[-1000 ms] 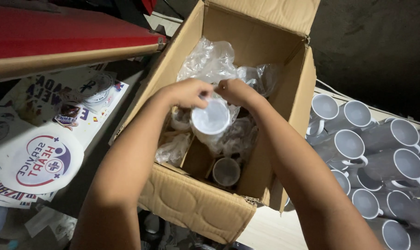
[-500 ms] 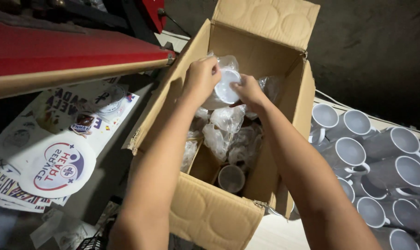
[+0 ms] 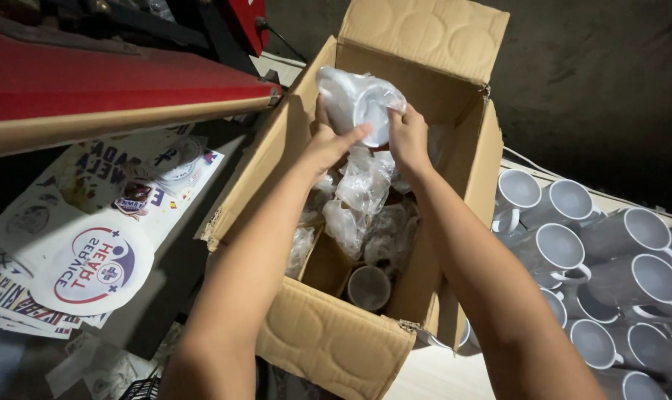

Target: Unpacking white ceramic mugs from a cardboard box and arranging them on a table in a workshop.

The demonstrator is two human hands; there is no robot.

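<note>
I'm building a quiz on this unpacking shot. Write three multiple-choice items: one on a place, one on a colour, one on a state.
1. Where are the unwrapped mugs?
A. To the right of the cardboard box
B. On the red shelf
C. On the printed sheets

2. What colour is the shelf edge at upper left?
A. Blue
B. Red
C. Green

3. What state is the mug in both hands?
A. Bare
B. Broken in pieces
C. Wrapped in clear plastic

Answers:
1. A, since rows of white mugs lie beside the box's right wall.
2. B, since the long surface above the printed sheets is red.
3. C, since crinkled clear film covers it while the left hand and right hand hold it above the box.
</note>
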